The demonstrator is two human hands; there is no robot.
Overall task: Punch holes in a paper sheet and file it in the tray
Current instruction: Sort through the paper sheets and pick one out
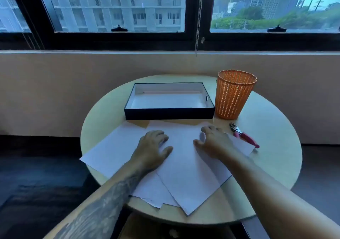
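Observation:
Several white paper sheets (185, 167) lie fanned over the near half of a round table. My left hand (152, 146) rests flat on them, fingers spread. My right hand (213, 141) lies on the top sheet near its far right corner, fingers bent on the paper; I cannot tell if it pinches the sheet. A hole punch with pink handles (242, 135) lies on the table just right of my right hand, partly on a sheet's edge. The black tray with a white inside (169, 113) stands behind the sheets and looks empty.
An orange mesh basket (233, 95) stands upright right of the tray, close to its corner. The round light wooden table (272, 165) ends near my body and at both sides. A wall and windows are behind it.

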